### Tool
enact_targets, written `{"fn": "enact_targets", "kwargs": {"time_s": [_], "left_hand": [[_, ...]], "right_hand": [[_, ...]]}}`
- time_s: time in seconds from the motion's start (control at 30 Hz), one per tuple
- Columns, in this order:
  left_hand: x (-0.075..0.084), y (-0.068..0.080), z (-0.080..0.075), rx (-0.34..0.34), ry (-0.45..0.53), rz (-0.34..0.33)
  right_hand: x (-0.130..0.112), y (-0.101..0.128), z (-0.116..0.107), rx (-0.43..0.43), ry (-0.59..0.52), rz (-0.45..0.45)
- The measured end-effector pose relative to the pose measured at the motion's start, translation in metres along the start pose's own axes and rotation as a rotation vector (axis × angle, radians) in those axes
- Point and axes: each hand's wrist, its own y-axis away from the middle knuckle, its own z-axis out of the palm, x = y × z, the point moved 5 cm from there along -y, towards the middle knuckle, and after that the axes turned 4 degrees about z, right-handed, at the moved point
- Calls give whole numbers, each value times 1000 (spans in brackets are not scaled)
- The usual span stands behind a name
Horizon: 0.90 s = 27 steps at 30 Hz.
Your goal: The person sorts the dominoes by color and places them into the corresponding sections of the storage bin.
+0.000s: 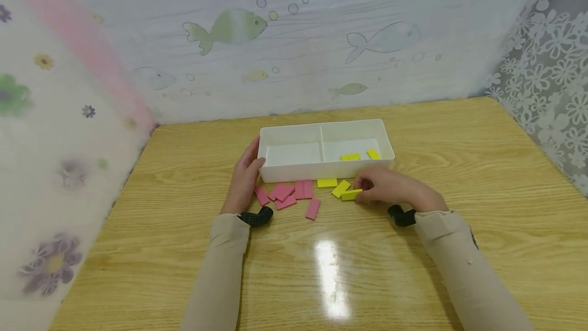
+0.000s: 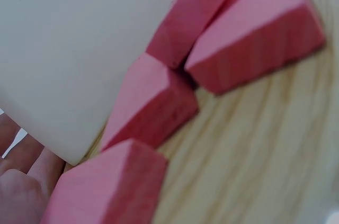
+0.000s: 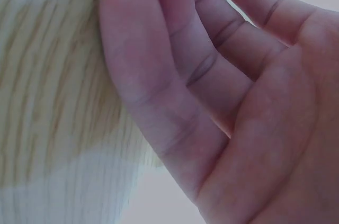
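Note:
A white two-compartment box (image 1: 303,172) stands on the table. My left hand (image 1: 242,182) holds its left end, the thumb at the front corner; in the left wrist view its fingers (image 2: 21,179) show beyond the box edge. My right hand (image 1: 390,187) pinches a yellow block (image 1: 350,195) in front of the box; in the right wrist view the curled fingers (image 3: 143,49) hide it. Beside it lie two yellow blocks, one angled (image 1: 341,188), one along the box wall (image 1: 327,183). A few yellow blocks (image 1: 350,157) lie in the right compartment. The left compartment holds none.
Several pink blocks (image 1: 313,209) lie scattered in front of the box's left half, some overlapping, close to my left hand. The wooden table (image 1: 184,249) reaches back to a wall covering (image 1: 303,55) printed with fish.

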Motion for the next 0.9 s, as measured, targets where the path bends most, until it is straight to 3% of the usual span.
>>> {"fn": "enact_targets", "kwargs": {"time_s": [0.67,0.9], "left_hand": [[2,0,0,9,19,2],[1,0,0,14,23,-17]], "right_hand": [[-7,4,-11,21,-89,-49],[-6,8,-14,15,-125,-22]]}}
